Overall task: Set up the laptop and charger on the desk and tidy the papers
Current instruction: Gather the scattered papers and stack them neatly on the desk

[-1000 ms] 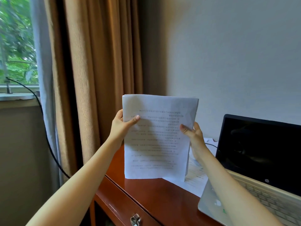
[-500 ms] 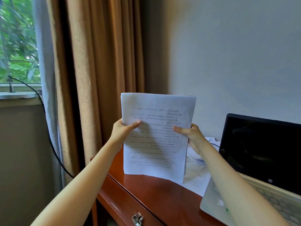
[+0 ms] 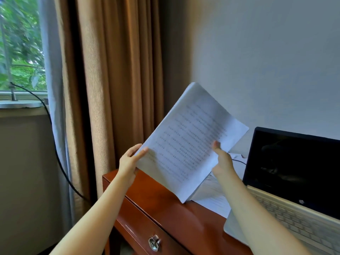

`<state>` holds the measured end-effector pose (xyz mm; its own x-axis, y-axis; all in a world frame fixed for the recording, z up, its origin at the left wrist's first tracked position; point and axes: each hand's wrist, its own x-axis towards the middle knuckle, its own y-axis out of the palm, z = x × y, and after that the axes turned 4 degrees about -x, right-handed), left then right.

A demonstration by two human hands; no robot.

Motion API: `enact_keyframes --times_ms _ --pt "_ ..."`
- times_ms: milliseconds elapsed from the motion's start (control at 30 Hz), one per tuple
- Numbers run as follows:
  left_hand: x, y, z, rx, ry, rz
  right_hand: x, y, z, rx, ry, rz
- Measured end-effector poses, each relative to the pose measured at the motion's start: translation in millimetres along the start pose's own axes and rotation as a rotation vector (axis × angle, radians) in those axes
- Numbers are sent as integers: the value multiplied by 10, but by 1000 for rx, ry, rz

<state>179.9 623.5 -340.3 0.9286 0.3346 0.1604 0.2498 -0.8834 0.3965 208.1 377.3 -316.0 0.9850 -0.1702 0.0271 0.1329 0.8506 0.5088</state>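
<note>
I hold a stack of printed white papers [image 3: 189, 142] above the left end of the red-brown wooden desk [image 3: 165, 210]. The stack is tilted, its top leaning right, and its lowest corner touches or nearly touches the desktop. My left hand [image 3: 131, 160] pinches its left edge, thumb on the front. My right hand [image 3: 221, 159] grips its right edge near the bottom. An open silver laptop [image 3: 294, 190] with a dark screen stands at the right. More loose papers [image 3: 215, 199] lie flat on the desk behind the stack. No charger brick is visible.
A thin dark cable [image 3: 239, 161] runs behind the papers toward the laptop. Brown curtains [image 3: 114, 85] hang left of the desk, beside a window [image 3: 20, 50] with a black cord [image 3: 55, 150] trailing down. A drawer with a metal pull [image 3: 154, 242] faces me.
The stack stood upright and square to me; it has now rotated clockwise, its top swinging right. My left hand dropped to the lower left edge and my right hand moved with the turn.
</note>
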Motion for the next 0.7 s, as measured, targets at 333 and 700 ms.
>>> enact_keyframes --times_ms 333,700 --pt "-157 208 180 86 -26 23 -153 -130 -237 175 -9 122" --pt "57 -24 -2 265 94 47 12 -428 33 -475 -218 60"
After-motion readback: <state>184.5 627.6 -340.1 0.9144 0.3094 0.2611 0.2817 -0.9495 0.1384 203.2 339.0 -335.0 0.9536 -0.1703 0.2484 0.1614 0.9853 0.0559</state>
